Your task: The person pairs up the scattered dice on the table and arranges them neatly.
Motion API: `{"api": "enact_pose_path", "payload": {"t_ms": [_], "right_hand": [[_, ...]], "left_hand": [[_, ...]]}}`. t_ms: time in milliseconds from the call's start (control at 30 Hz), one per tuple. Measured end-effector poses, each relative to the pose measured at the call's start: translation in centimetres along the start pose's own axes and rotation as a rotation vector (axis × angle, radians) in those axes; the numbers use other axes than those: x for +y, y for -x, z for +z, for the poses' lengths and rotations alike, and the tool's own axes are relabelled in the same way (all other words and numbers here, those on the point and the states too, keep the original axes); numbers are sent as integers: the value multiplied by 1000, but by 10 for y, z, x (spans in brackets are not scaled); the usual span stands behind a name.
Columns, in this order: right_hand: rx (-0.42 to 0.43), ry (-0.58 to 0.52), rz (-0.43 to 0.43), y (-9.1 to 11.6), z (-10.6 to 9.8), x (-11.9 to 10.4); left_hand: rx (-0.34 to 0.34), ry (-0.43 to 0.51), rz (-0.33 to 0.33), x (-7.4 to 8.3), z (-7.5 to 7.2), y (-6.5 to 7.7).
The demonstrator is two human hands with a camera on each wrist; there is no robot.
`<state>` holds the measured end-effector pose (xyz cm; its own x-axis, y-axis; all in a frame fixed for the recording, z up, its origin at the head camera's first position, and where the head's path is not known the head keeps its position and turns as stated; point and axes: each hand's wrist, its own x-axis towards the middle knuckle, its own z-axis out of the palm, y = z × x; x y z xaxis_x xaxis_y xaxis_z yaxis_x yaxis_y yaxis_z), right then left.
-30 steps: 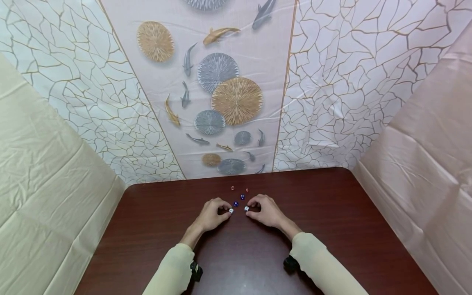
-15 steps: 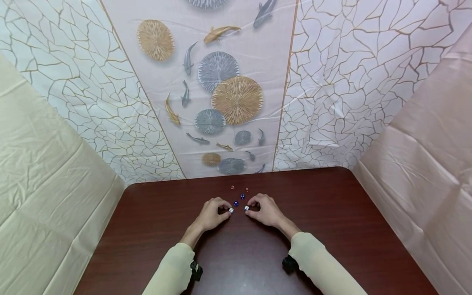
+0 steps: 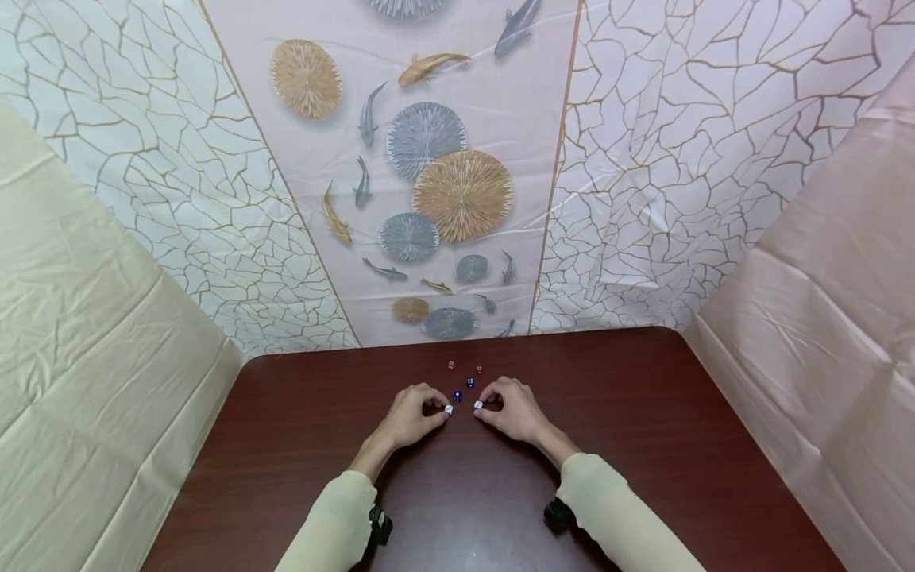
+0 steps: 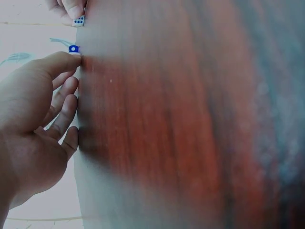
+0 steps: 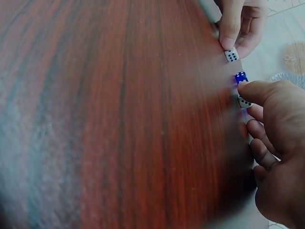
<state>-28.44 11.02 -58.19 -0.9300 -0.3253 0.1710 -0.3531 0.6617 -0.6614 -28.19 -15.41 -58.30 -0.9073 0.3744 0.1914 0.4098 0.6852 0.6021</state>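
Note:
My left hand (image 3: pixel 413 415) pinches a white die (image 3: pixel 449 410) between thumb and index finger, low at the tabletop. Opposite it, my right hand (image 3: pixel 516 408) pinches another white die (image 3: pixel 478 405) the same way. A short gap separates the two dice. In the right wrist view, the thumb of my right hand (image 5: pixel 288 124) partly covers its white die (image 5: pixel 244 101), and dark pips show on the left hand's white die (image 5: pixel 231 56). Just beyond and between the hands lie two blue dice, one nearer (image 3: pixel 457 396) and one farther (image 3: pixel 470 382).
Two small reddish dice, a left one (image 3: pixel 451 365) and a right one (image 3: pixel 480 369), lie behind the blue ones. The dark red-brown table (image 3: pixel 300 445) ends at a patterned cloth backdrop (image 3: pixel 457 199). Beige cloth (image 3: pixel 93 357) hangs on both sides.
The hands and dice stay in place. My right forearm shifts slightly leftward, and the head view tilts a little.

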Motion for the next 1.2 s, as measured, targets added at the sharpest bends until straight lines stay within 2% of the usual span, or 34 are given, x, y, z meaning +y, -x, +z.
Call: {"api": "enact_pose_path", "payload": {"t_ms": [867,1200], "right_hand": [[7,-5,0,3,0,3],[28,-42,-1,7,-5,6]], "left_hand": [[7,11,-1,3,2,0],[14,3,4,2,1,1]]}}
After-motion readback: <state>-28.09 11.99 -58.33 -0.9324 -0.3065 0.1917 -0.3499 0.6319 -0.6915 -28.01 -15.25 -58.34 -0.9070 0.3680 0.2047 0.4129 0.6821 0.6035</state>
